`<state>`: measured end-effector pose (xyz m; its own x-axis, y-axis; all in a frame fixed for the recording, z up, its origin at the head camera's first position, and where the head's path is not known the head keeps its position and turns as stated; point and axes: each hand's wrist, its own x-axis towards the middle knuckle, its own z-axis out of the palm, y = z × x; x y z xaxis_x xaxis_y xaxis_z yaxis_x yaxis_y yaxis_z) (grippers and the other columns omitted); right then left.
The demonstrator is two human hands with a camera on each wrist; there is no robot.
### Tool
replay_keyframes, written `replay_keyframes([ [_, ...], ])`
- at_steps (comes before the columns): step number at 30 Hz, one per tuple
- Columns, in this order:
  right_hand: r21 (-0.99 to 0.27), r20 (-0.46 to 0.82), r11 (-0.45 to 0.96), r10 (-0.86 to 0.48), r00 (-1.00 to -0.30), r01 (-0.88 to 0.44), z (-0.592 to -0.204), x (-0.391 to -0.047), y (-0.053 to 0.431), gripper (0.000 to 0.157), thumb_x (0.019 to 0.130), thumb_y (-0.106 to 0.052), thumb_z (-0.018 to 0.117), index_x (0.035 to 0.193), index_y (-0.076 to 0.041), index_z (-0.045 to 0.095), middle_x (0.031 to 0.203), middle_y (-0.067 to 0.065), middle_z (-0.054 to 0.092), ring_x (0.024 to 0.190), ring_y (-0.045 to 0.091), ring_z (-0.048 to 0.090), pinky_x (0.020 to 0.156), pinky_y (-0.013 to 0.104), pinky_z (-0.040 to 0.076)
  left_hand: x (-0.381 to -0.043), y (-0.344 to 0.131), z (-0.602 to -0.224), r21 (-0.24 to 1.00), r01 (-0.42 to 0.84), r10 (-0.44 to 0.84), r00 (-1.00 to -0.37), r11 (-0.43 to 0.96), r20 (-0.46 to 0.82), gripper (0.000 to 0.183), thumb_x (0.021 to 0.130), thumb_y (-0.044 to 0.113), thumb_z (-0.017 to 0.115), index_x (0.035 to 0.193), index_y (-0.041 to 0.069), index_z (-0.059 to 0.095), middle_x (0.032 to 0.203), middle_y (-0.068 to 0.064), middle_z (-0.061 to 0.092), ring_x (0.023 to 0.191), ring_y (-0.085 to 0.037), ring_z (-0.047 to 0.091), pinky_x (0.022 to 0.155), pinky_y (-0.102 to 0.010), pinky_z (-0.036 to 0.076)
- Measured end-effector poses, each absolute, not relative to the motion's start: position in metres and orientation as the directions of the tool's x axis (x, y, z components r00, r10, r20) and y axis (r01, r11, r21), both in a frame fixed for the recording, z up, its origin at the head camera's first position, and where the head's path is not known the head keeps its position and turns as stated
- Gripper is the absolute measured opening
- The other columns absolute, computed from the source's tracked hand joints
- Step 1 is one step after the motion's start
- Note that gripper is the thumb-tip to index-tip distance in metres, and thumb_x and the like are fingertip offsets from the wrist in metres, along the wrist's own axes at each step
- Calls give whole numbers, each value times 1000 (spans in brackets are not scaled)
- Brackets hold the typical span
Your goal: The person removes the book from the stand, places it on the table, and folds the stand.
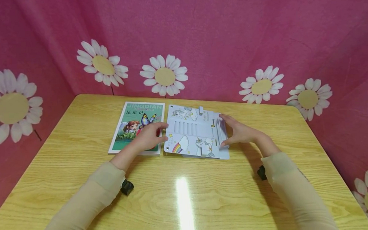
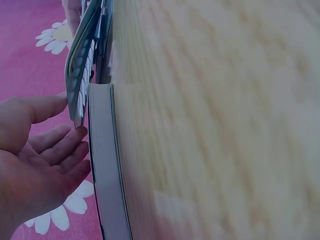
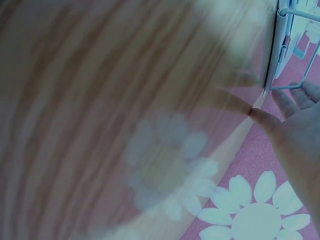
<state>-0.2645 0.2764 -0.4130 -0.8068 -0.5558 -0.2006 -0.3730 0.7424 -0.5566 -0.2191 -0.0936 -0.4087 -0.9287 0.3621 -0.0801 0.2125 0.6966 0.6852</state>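
A white book stand [image 1: 189,130] printed with unicorns, clouds and a rainbow lies folded on the table. My left hand [image 1: 149,136] holds its left edge; in the left wrist view the thumb [image 2: 47,107] is on one face and the fingers [image 2: 65,150] are at the other side of the edge. At the opposite end, my right hand [image 1: 240,131] spans the right edge, thumb and fingertips apart, around a wire holder [image 3: 302,65]. The left edge of the stand is raised beside a paperback book [image 1: 123,134] with a green cover, partly behind my left hand.
Under everything is a wooden table [image 1: 156,197] with a bright light reflection near its front. A pink curtain [image 1: 206,43] with white daisies hangs along the back and sides. The book lies to the left of the stand, close against it.
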Motion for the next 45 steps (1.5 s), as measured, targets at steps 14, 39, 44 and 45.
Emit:
replay_keyframes([
  [14,-559,-212,744,-555,-804,-366,-412,-266,276,121,63,-48,84,152,-11,10,158,16,7,144,33,8,115,53,13,-219,-91,-407,575,313,430,-900,756,-74,51,88,18,67,133,1,51,131,-14,56,116,-26,52,99,-41,43],
  [39,-428,-207,776,-584,-785,-464,-410,-268,260,122,62,-53,83,149,0,17,154,23,16,142,37,16,114,50,19,-211,-83,-396,527,286,402,-908,800,-119,54,88,23,66,133,-3,50,135,-17,52,129,-31,43,108,-44,35],
  [44,-410,-220,787,-576,-787,-462,-411,-267,258,122,62,-55,82,150,-1,16,154,23,15,142,37,15,114,51,19,-204,-75,-393,566,290,397,-915,772,-73,53,88,23,67,131,-2,52,134,-17,53,127,-32,46,107,-44,35],
  [45,-413,-223,788,-573,-788,-456,-411,-267,257,122,62,-55,82,150,-2,16,155,22,15,142,37,15,114,51,19,-202,-73,-393,578,292,399,-915,762,-64,53,87,23,67,131,-2,52,134,-18,53,126,-31,47,107,-44,36],
])
